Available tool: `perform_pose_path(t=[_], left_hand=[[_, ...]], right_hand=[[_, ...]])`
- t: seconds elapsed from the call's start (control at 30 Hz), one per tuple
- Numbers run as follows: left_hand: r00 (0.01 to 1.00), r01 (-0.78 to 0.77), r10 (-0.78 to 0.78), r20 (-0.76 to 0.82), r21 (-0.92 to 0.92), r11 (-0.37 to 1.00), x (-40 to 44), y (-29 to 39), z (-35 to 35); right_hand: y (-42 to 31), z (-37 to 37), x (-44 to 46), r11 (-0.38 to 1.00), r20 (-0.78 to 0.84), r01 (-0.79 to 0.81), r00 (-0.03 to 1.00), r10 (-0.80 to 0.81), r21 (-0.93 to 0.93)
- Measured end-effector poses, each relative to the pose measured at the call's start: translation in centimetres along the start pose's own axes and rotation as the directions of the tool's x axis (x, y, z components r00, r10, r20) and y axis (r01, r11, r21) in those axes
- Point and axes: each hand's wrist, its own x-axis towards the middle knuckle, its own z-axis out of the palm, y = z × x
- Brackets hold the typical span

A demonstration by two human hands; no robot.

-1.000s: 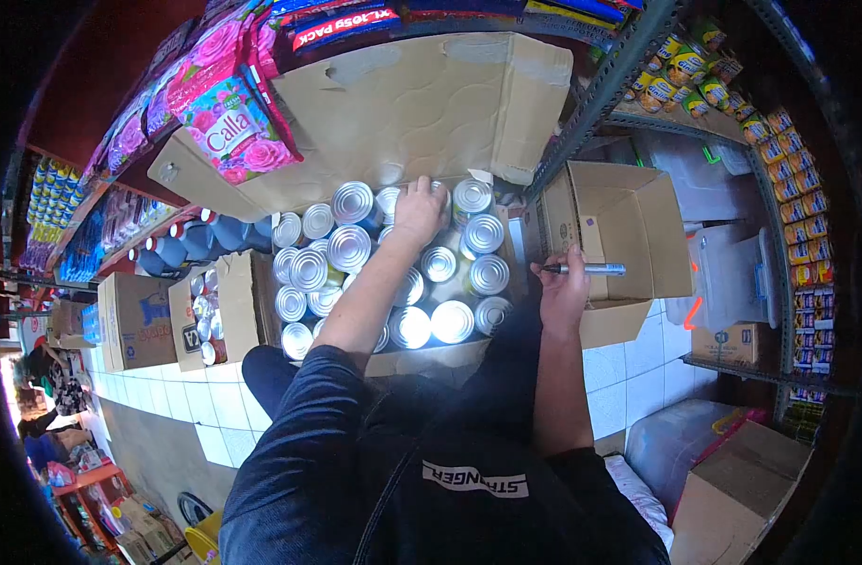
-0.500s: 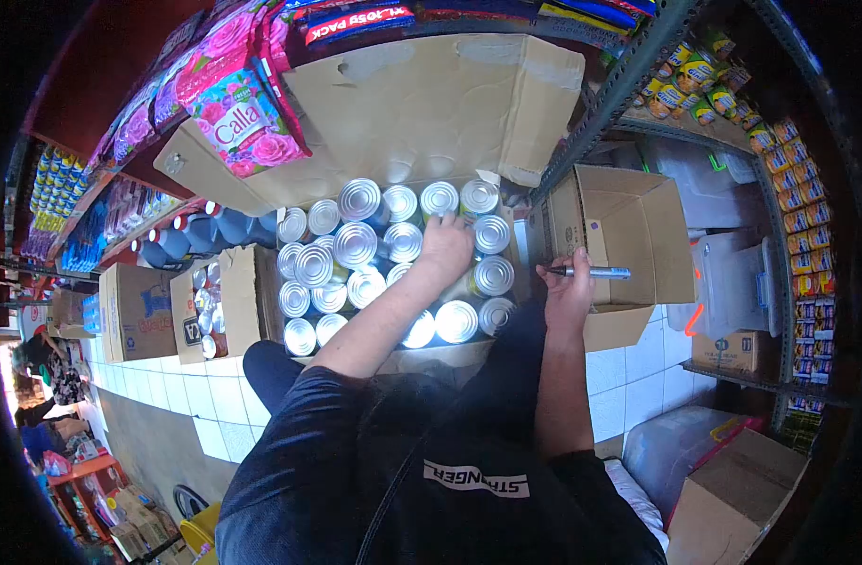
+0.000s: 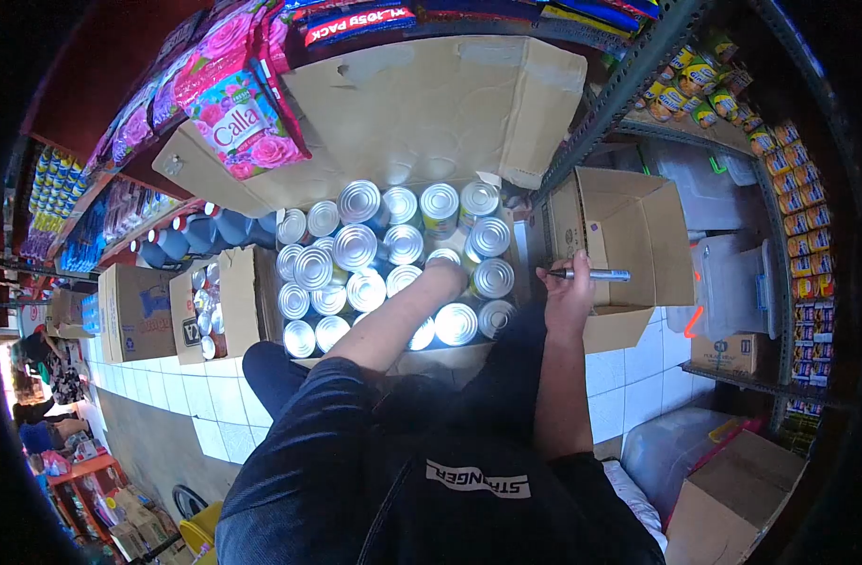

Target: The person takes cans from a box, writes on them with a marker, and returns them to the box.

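Observation:
My left hand (image 3: 447, 276) reaches down among the silver-topped cans (image 3: 355, 247) in a large open cardboard box (image 3: 403, 113). Its fingers are hidden between the cans, beside one can lid (image 3: 442, 256), so what they hold cannot be made out. To the right of the box, my right hand (image 3: 569, 294) is closed around a marker (image 3: 596, 274), whose dark tip points left. The cans stand upright at differing heights, several with their round lids facing up.
An open cardboard box (image 3: 629, 240) stands at the right beside a metal shelf post (image 3: 629, 85). At the left is a smaller box (image 3: 244, 297) holding cans. Pink Calla packs (image 3: 240, 122) hang over the big box's upper left. Plastic bins (image 3: 732, 282) are farther right.
My left hand has moved from the back row of cans toward me and down between the cans, its fingers going out of sight. My right hand keeps the marker in nearly the same place.

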Motion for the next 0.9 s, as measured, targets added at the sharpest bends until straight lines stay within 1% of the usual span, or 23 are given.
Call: perform_pose_path(t=[0.03,0.17,0.23,0.27,0.3,0.43,0.53,0.63,0.67,0.73,0.8,0.83,0.87,0.9], left_hand=[[1.000,0.005,-0.006,-0.006,-0.009,1.000,-0.1,0.3,0.0],[0.999,-0.012,0.012,0.030,0.000,1.000,1.2,0.2,0.9],[1.000,-0.007,0.007,0.020,-0.036,0.999,0.4,0.1,0.6],[1.000,-0.003,0.003,0.010,-0.051,0.999,0.1,0.0,0.2],[0.999,0.036,-0.036,-0.002,-0.058,0.998,-0.3,0.1,-0.5],[0.990,0.020,-0.035,-0.140,-0.107,0.994,-1.0,-1.8,-0.6],[0.987,0.059,-0.077,-0.143,-0.124,0.990,-1.2,-1.6,-0.3],[0.986,0.034,-0.046,-0.162,-0.078,0.996,-2.5,-0.8,-0.1],[0.963,-0.023,-0.022,-0.268,-0.162,0.987,-3.1,-0.8,-0.1],[0.884,-0.157,-0.003,-0.468,-0.302,0.940,-7.8,-0.6,-2.1],[0.759,-0.102,-0.156,-0.633,-0.352,0.931,-12.6,-1.5,-3.9],[0.598,-0.141,-0.215,-0.772,-0.365,0.920,-14.6,-2.8,-3.8],[0.407,-0.180,-0.271,-0.872,-0.367,0.912,-16.3,-4.3,-3.4],[0.337,-0.132,-0.328,-0.882,-0.389,0.912,-17.2,-6.1,-2.6]], right_hand=[[0.1,-0.1,0.0,1.000,-0.019,-0.004,1.000,0.004,-0.003],[0.1,-0.4,0.1,1.000,0.010,-0.010,1.000,0.010,-0.020],[0.3,-0.6,0.3,1.000,0.040,-0.010,0.999,0.010,-0.013],[0.3,-0.5,0.3,1.000,0.044,-0.007,0.999,0.008,-0.023],[0.2,-0.4,0.3,0.999,0.046,-0.003,0.999,0.004,-0.032],[0.3,-0.2,0.1,1.000,0.040,0.013,0.999,-0.012,-0.019],[0.3,-0.1,0.1,0.998,0.069,0.030,0.997,-0.027,-0.050],[0.1,0.5,-0.1,0.999,0.018,0.037,0.999,-0.036,-0.011],[0.0,0.5,-0.1,0.999,0.016,0.038,0.999,-0.037,-0.014],[0.0,0.3,-0.1,0.999,0.008,0.034,0.999,-0.034,-0.019],[0.0,0.3,0.0,0.999,0.012,0.033,0.999,-0.033,-0.001],[0.1,0.3,0.0,1.000,0.016,0.028,0.999,-0.028,0.008],[0.1,0.3,0.0,1.000,0.006,0.021,1.000,-0.021,0.008],[0.1,0.5,0.0,1.000,-0.003,0.017,1.000,-0.017,0.011]])
